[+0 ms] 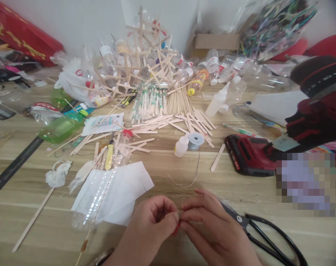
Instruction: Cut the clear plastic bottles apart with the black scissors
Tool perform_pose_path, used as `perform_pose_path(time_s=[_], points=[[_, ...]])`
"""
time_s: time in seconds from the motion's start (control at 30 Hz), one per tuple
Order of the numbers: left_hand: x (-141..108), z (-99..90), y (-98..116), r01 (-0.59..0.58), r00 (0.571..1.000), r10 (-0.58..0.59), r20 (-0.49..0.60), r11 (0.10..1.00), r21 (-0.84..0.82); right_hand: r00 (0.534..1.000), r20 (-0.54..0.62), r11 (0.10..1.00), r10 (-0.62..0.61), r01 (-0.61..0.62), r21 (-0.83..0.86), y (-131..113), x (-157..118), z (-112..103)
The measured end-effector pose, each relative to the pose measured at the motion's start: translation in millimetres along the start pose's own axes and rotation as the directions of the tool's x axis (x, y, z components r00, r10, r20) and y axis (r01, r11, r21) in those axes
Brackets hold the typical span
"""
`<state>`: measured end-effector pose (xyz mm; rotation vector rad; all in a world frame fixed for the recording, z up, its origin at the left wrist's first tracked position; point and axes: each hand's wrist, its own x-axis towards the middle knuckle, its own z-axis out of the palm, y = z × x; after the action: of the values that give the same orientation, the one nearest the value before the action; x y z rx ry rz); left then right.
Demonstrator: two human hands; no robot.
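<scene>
My left hand is closed, thumb against bent index finger, around a small red piece. Its kind is mostly hidden by the fingers. My right hand meets it from the other side, with thumb and fingertips pinched at the edge of the same piece. Black-handled scissors lie beside and partly under my right hand. A spool of grey wire stands ahead, its loose end curling toward my hands. Left of my left hand, a clear plastic bottle with a red cap lies on white paper.
A red and black cordless drill stands at right. Small glue bottle, yellow-handled screwdriver and scattered wooden sticks lie ahead. Behind are piled plastic bottles and a stick structure. A green bottle lies left.
</scene>
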<state>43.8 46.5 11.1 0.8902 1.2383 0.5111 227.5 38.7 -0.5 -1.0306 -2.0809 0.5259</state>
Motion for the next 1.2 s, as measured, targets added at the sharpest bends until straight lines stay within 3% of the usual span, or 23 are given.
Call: perform_pose_path(time_s=[0.17, 0.5, 0.7, 0.8, 0.97, 1.2], points=[[-1, 0.6, -2, -0.021, 1.000, 0.023, -0.019, 0.996, 0.089, 0.995, -0.044, 0.996, 0.084, -0.083, 0.036, -1, 0, 4], [-6, 8.9, 7, 0.001, 0.998, 0.007, -0.057, 0.990, 0.138, 0.997, -0.054, 0.993, -0.051, 0.045, -0.106, -1, -3, 8], [-8, 8.2, 9, 0.004, 0.998, 0.009, -0.064, 0.980, 0.198, 0.993, -0.061, 0.994, 0.104, -0.106, -0.039, -1, -4, 3], [-4, 3.8, 3, -0.003, 0.999, 0.012, -0.047, 0.981, 0.195, 0.990, -0.088, 0.991, 0.114, -0.119, -0.056, 0, -4, -2], [-1, 1.6, 0, -0.020, 0.998, 0.033, -0.060, 0.979, 0.202, 0.997, -0.016, 0.996, 0.071, -0.072, -0.049, 0, -3, -4], [-3, 1.5, 1, -0.024, 0.998, 0.034, -0.061, 0.986, 0.164, 0.998, -0.013, 0.998, 0.062, -0.062, -0.015, 0, -2, -1]])
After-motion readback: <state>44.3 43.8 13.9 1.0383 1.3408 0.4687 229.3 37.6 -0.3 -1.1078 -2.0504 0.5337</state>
